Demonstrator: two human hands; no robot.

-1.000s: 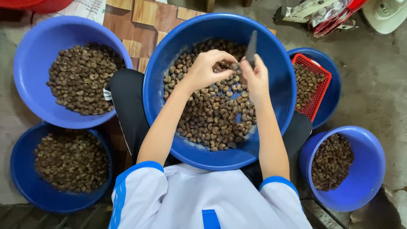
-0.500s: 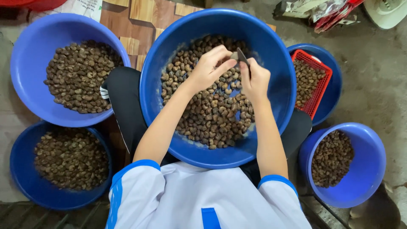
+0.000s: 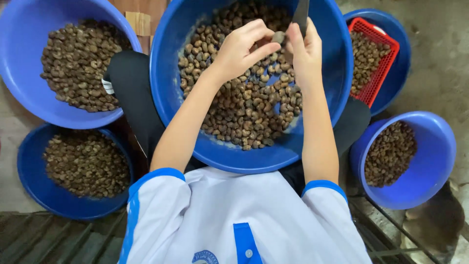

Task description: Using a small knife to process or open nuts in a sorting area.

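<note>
Pinching a single brown nut [image 3: 279, 37] between thumb and fingertips, the left hand [image 3: 239, 49] meets the right hand [image 3: 304, 51] above the big blue basin [image 3: 337, 73]. The right fingers are closed around a dark blade [image 3: 300, 11] that stands just beside the nut. Both forearms slant inward over the heaped nuts [image 3: 244, 107]; the basin's rim lies well apart on either side.

You pinch one small grey-brown nut [image 3: 279, 37] at your fingertips, lifted just above the heap. A dark blade [image 3: 301, 11] stands upright just beside it. Below sits the big blue basin [image 3: 337, 73], holding a mound of brown nuts [image 3: 249, 102].
</note>
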